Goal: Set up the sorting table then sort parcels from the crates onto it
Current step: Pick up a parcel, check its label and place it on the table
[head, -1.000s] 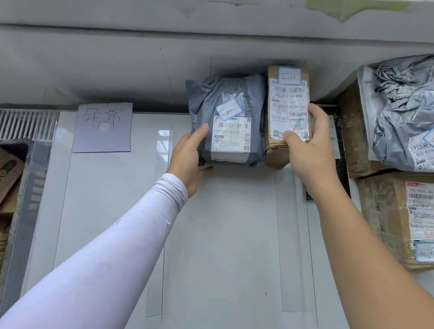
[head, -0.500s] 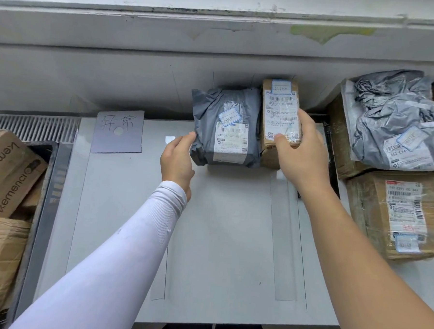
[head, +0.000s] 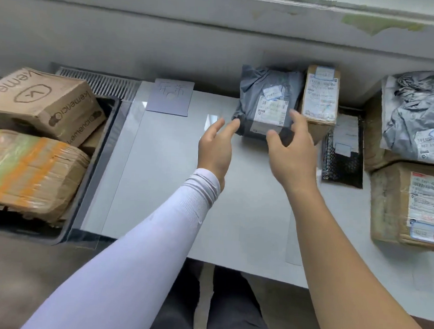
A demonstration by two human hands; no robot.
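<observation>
two bare hands at a grey parcel [head: 267,104] on the sorting table [head: 159,186].
left hand [head: 215,148] loose, fingers spread, just left of it; right hand [head: 293,153] unclenched at its near right corner, contact unclear; brown box [head: 320,94] touching alongside.

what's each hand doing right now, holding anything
Left hand: open, holding nothing, fingertips by the grey bag parcel.
Right hand: open, holding nothing, in front of the same parcel.
</observation>
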